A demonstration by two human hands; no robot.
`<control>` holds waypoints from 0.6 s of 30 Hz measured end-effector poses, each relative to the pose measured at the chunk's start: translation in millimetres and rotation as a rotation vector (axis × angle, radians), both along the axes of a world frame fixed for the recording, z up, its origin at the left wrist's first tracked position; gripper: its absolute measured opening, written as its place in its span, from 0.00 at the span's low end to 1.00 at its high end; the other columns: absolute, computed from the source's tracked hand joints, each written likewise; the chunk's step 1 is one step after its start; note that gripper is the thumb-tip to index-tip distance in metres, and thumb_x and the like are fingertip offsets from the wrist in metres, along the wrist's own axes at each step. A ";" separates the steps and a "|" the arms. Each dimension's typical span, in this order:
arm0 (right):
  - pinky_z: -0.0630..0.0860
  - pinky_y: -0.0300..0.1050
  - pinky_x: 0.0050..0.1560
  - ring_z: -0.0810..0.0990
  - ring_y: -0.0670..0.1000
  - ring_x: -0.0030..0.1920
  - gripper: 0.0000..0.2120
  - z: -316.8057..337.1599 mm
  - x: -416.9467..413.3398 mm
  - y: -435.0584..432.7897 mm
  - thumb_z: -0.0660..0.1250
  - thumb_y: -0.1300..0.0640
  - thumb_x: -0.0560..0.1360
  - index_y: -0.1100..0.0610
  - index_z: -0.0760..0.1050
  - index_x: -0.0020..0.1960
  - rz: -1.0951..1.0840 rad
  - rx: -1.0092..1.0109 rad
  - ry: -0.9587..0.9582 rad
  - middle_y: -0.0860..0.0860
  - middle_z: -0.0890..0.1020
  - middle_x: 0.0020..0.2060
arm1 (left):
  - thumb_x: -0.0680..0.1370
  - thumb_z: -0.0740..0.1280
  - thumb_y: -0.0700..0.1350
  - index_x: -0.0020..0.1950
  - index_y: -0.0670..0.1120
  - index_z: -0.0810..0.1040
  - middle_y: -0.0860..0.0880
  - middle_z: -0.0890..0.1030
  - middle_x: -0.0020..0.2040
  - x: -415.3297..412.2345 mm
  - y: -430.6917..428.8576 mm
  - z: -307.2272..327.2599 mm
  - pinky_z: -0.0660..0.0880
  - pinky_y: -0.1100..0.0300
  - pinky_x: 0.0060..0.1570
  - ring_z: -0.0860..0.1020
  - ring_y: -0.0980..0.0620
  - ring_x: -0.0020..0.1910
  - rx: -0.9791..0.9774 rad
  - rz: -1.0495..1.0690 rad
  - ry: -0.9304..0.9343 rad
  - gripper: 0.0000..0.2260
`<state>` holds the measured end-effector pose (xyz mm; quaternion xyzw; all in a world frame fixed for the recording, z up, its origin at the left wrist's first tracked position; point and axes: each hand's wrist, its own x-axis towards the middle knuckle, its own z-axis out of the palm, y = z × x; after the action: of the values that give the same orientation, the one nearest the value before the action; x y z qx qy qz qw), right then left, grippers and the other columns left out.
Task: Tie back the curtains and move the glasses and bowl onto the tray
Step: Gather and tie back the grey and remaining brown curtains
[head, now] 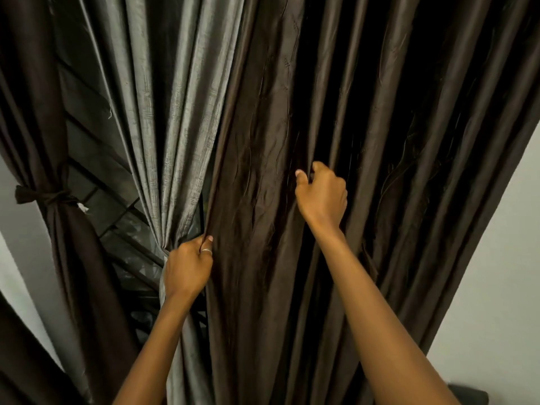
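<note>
Far-left curtain [58,135] tied back; grey curtain [163,112] bunched in curled fingers of left hand [188,270], brown curtain [380,141] pinched by right hand [321,197], both untied; glasses, bowl, tray out of view.

Single head-worn view, forward and close, onto hanging curtains [292,112].

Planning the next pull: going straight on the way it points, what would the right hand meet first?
The right hand grips the dark brown curtain; straight on, it meets more of its folds. What lies behind is hidden.
</note>
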<state>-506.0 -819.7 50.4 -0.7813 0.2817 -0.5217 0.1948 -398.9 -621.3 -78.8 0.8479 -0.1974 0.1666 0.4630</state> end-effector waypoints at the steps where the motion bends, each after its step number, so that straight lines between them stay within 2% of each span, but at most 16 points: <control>1: 0.76 0.48 0.37 0.78 0.50 0.33 0.12 -11.5 -1.4 -0.7 0.68 0.50 0.80 0.52 0.70 0.41 -0.002 0.001 0.025 0.46 0.74 0.30 | 0.83 0.62 0.52 0.30 0.49 0.69 0.50 0.73 0.26 0.5 0.0 -0.2 0.69 0.55 0.33 0.78 0.40 0.33 -0.008 0.000 -0.006 0.21; 3: 0.73 0.46 0.35 0.79 0.52 0.34 0.13 -43.8 -5.1 -1.1 0.67 0.51 0.81 0.52 0.71 0.40 -0.002 0.023 0.083 0.47 0.76 0.30 | 0.83 0.62 0.52 0.28 0.51 0.67 0.50 0.72 0.25 0.5 -0.3 0.1 0.69 0.54 0.32 0.78 0.40 0.32 -0.020 -0.002 -0.016 0.22; 7: 0.80 0.51 0.38 0.83 0.56 0.40 0.10 -115.6 -13.4 6.9 0.65 0.50 0.82 0.54 0.76 0.44 0.023 0.075 0.247 0.53 0.83 0.37 | 0.83 0.63 0.51 0.29 0.50 0.65 0.44 0.75 0.27 -6.3 -6.3 0.2 0.67 0.53 0.31 0.78 0.38 0.33 -0.015 -0.008 -0.031 0.22; 10: 0.81 0.49 0.39 0.84 0.53 0.43 0.07 -146.6 -13.0 16.1 0.65 0.51 0.82 0.54 0.79 0.51 0.060 0.108 0.316 0.51 0.84 0.40 | 0.83 0.62 0.51 0.30 0.51 0.66 0.50 0.73 0.25 -15.1 -14.9 -0.5 0.61 0.57 0.28 0.76 0.46 0.28 -0.008 -0.029 -0.041 0.22; 15: 0.76 0.44 0.42 0.82 0.51 0.46 0.11 -167.3 -15.3 22.9 0.69 0.55 0.78 0.57 0.80 0.58 0.127 0.231 0.284 0.50 0.81 0.47 | 0.84 0.62 0.51 0.33 0.50 0.71 0.52 0.72 0.24 -18.9 -22.8 -4.8 0.61 0.57 0.29 0.75 0.48 0.27 -0.017 -0.058 -0.040 0.19; 18: 0.73 0.44 0.41 0.78 0.50 0.42 0.09 -170.8 -16.1 35.5 0.69 0.55 0.76 0.58 0.79 0.53 0.184 0.214 0.297 0.50 0.77 0.45 | 0.84 0.62 0.51 0.32 0.49 0.69 0.52 0.69 0.22 -24.4 -28.1 -7.9 0.58 0.59 0.26 0.73 0.49 0.24 -0.023 -0.083 -0.056 0.20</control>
<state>-522.1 -784.2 -120.4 -0.8470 0.2887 -0.3476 0.2800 -423.3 -649.4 -86.7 0.8285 -0.2433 0.1735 0.4736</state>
